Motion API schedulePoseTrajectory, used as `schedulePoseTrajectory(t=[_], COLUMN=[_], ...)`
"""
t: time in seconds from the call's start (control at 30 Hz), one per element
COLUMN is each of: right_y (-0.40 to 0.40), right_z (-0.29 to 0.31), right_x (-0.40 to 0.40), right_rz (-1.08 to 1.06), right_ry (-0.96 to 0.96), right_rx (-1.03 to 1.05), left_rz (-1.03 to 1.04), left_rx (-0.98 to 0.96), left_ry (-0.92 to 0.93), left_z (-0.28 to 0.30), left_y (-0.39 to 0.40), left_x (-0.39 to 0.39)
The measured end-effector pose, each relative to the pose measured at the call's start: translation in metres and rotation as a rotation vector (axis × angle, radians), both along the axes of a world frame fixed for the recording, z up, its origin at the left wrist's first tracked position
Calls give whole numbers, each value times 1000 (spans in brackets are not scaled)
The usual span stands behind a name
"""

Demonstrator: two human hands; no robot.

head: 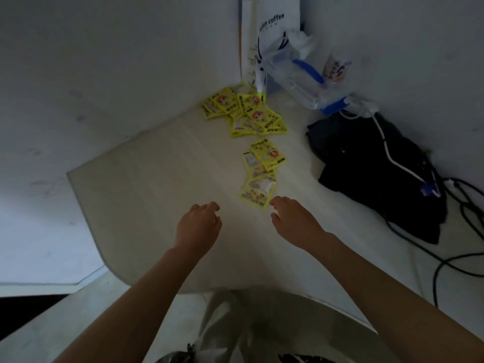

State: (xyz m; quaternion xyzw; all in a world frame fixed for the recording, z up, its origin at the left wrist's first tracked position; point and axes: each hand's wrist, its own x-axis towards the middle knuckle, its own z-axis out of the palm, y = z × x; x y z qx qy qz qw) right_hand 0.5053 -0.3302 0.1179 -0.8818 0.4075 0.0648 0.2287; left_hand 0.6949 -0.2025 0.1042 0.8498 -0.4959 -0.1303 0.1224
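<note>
Dim room, corner of two white walls (117,74); pale cream mat (157,179) lies flat on a whitish tabletop (353,244), its near edge curling over twd the person.

Back of corner: white paper bag (272,22) w/ "coffee" print stands upright; clear plastic bag (306,72) w/ blue parts slumps just in front of it. Right side: black bag (379,174) in a heap, white cable (392,158) draped across it; black cables (466,231) loop on the tabletop beyond.

Yellow sachets on the mat in 3 lots: big pile (243,111) scattered near the paper bag; small cluster (263,158) overlapping, mid-mat; nearest sachet (258,191) flat, just below that cluster and touching it.

Left hand (199,224): palm down over bare mat, fingers (209,206) loosely curled under, nothing in them; apart from any sachet.

Right hand (293,218): palm down, fingers (277,201) bent and relaxed, thumb a bit apart, nothing gripped; fingertips sit just beside the nearest sachet's lower right corner; contact or not, can't tell, pic too soft.

Both forearms bare, reaching in from the bottom edge.
</note>
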Motion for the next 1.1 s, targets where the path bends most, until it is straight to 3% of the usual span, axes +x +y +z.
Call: schedulePoseTrajectory(t=[0.37, 0.83, 1.1], right_y=[-101, -204, -226], right_z=[-4, -32, -51], right_x=[76, 119, 134], right_rz=[-145, -198, -232], right_ry=[12, 108, 207], right_rx=[66, 96, 165], left_rz=[-206, -208, -362], left_rx=[106, 223, 164], left_ry=[-51, -131, -151], left_z=[-1, -17, -26], left_y=[-127, -282, -367], left_x=[99, 163, 205])
